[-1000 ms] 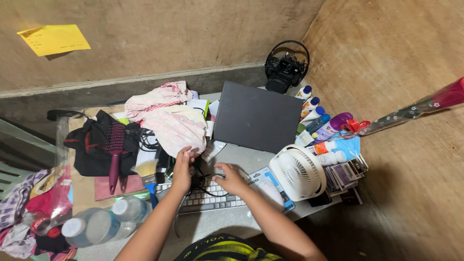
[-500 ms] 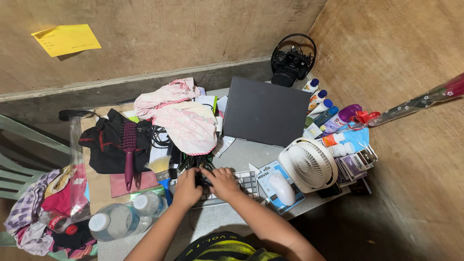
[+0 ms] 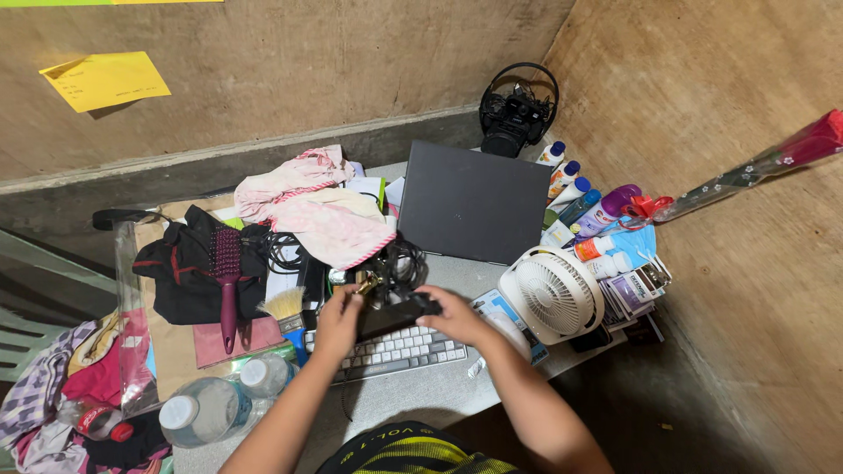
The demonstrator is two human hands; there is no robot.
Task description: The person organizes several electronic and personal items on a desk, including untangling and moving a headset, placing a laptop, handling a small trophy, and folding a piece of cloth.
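My left hand (image 3: pixel 338 320) and my right hand (image 3: pixel 452 316) are both raised over a white keyboard (image 3: pixel 395 351) at the desk's front edge. Between them they hold a tangle of black cables (image 3: pixel 397 268) with a small black device on it. My left fingers pinch the cable near a gold-coloured plug, and my right fingers grip the black device's end. The tangle hangs just below a pink cloth (image 3: pixel 320 215) and beside a closed dark laptop (image 3: pixel 474 204).
A white desk fan (image 3: pixel 551 296) and a packaged mouse (image 3: pixel 502 309) lie right of my hands. Left are a paintbrush (image 3: pixel 285 307), a maroon hairbrush (image 3: pixel 226 272) on a black bag (image 3: pixel 180 281), and water bottles (image 3: pixel 211 404). Small bottles (image 3: pixel 571 189) and a camera with headphones (image 3: pixel 516 114) stand behind.
Both hands have come up off the keyboard and away from me, lifting the black cable tangle and device. The keyboard now shows uncovered below them.
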